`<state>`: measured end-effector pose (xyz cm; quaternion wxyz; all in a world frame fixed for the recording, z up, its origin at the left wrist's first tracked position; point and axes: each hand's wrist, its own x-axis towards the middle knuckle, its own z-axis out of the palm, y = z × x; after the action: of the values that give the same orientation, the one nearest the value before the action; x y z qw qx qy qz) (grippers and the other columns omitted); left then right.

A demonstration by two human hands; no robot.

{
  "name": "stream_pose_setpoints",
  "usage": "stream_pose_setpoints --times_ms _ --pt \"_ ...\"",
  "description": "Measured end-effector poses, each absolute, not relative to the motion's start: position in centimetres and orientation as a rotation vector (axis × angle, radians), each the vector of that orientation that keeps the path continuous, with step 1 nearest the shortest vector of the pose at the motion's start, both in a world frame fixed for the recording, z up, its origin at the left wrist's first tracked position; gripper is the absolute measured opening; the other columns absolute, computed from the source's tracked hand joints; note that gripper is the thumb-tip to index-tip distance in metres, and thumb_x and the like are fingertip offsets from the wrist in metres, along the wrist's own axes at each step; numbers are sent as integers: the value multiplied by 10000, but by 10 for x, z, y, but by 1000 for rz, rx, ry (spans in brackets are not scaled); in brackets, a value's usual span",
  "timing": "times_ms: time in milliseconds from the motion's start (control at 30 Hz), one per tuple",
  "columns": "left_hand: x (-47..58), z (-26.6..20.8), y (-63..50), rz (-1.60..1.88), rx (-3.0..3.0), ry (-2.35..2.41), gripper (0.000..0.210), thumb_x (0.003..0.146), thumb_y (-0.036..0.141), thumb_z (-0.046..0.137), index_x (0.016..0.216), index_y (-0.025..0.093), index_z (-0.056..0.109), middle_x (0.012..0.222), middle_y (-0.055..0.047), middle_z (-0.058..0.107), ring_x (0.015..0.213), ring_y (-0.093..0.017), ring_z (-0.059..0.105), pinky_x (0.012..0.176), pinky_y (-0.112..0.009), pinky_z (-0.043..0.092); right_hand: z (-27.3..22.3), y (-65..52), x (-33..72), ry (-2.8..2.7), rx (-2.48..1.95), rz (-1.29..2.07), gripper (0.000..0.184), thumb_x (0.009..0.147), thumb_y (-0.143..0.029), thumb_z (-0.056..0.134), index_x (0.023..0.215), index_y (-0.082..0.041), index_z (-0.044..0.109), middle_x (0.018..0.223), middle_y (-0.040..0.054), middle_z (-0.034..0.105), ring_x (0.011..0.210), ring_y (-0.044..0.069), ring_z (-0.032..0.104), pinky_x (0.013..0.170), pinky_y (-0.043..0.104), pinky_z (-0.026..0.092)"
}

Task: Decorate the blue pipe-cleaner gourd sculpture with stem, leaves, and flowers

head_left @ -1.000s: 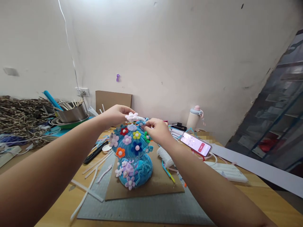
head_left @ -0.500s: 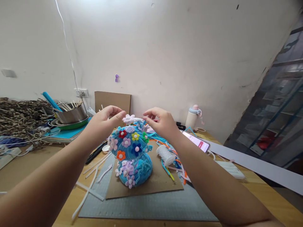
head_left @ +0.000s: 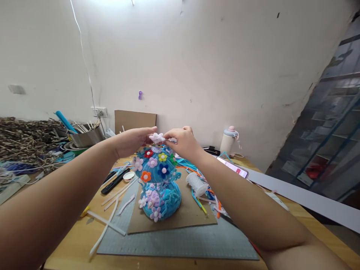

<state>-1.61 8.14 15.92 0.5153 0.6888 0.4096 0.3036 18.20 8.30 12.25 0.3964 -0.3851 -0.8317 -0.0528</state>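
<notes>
A pale pink pipe-cleaner flower (head_left: 156,138) is held between my hands, above a blue fuzzy two-tiered craft piece (head_left: 152,170) shaped like a mushroom. My right hand (head_left: 182,140) pinches the flower's right side with thumb and fingertips. On the other side, my left hand (head_left: 133,140) closes round the flower's left edge; some of its fingers are hidden behind the petals. Small flowers in red, yellow, orange, dark blue and pink dot the upper dome. More pink flowers sit on the rounded base (head_left: 168,202), which rests on a cardboard sheet (head_left: 191,219).
Under the cardboard lies a grey cutting mat (head_left: 174,242). A spool of clear line (head_left: 197,184) and loose coloured pipe cleaners are at the right. A black cutter (head_left: 115,182) and white strips (head_left: 104,227) lie left. Behind are a phone (head_left: 232,167) and a bottle (head_left: 228,140).
My hands have come closer together, and the pale flower between them has risen and turned upright. The camera view has shifted slightly.
</notes>
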Motion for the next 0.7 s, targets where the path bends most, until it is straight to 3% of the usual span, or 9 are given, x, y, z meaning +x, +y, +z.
stream_pose_setpoints --times_ms 167,367,700 --pt "-13 163 90 671 1629 973 336 741 470 638 858 162 709 1026 -90 687 945 -213 599 873 -303 448 118 89 183 -2023 -1014 -192 98 835 -240 589 862 -220 681 981 27 723 975 198 598 857 360 209" --pt "-6 167 90 607 1558 926 341 744 468 631 849 154 710 1023 -116 692 971 -255 603 885 -359 456 116 90 184 -2011 -1048 -235 122 854 -254 566 820 -217 678 959 33 724 973 201 588 877 376 195" --pt "-9 164 89 606 1520 818 297 730 423 658 851 158 721 991 -105 701 955 -249 604 882 -342 455 114 90 185 -1978 -1050 -249 152 872 -268 560 790 -216 677 935 27 729 973 201 587 875 384 196"
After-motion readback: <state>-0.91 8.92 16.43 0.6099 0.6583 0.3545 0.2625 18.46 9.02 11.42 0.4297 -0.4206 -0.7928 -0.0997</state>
